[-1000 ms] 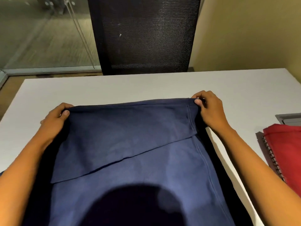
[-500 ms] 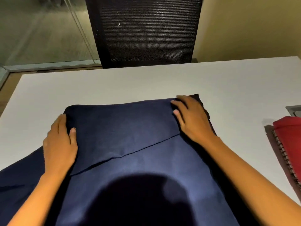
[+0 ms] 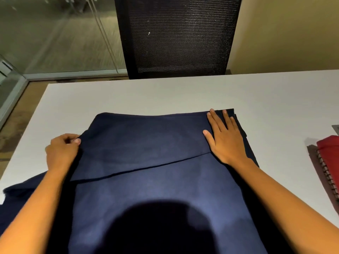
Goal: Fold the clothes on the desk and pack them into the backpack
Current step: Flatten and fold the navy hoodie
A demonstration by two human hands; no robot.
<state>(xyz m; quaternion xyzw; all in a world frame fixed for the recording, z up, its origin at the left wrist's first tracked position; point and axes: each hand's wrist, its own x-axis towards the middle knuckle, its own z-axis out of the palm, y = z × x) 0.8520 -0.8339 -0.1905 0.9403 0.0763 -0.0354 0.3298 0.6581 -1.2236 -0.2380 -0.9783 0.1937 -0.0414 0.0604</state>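
Observation:
A navy blue garment (image 3: 146, 147) lies spread on the white desk (image 3: 128, 96), its far part folded back toward me with a slanted edge across the middle. My left hand (image 3: 62, 151) pinches the cloth at the fold's left side, fingers curled. Flat on the fold's right corner rests my right hand (image 3: 223, 138), fingers straight and spread. More navy cloth trails off to the lower left. A red garment (image 3: 330, 149) lies at the right edge. No backpack is in view.
A spiral-bound notebook (image 3: 324, 173) lies under the red garment at the right. A black mesh office chair (image 3: 178, 37) stands behind the desk's far edge. A glass wall is at the left, a grey inset at the far right edge.
Both hands laid the folded edge down on the desk. My left hand then slid to the left side and pinched the cloth; my right hand moved to the far right corner and stays flat.

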